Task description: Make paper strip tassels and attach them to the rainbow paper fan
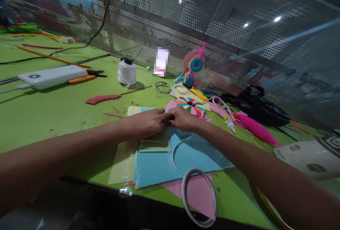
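My left hand lies over a small piece of folded pale yellow-green paper, its fingers closed towards the upper right. My right hand meets it there, fingertips pinched together against the left fingers at the paper's far edge. The fingers hide most of that edge. Under the paper spreads a light blue sheet with a shiny clear cover. A pale yellow sheet sticks out on its left. Just beyond my right hand lies a multicoloured striped paper rosette.
A tape roll overhangs the table's front edge on pink paper. Farther back are a thread spool, a white power bank, pliers, and a bright phone screen. A black bag and a patterned container stand right.
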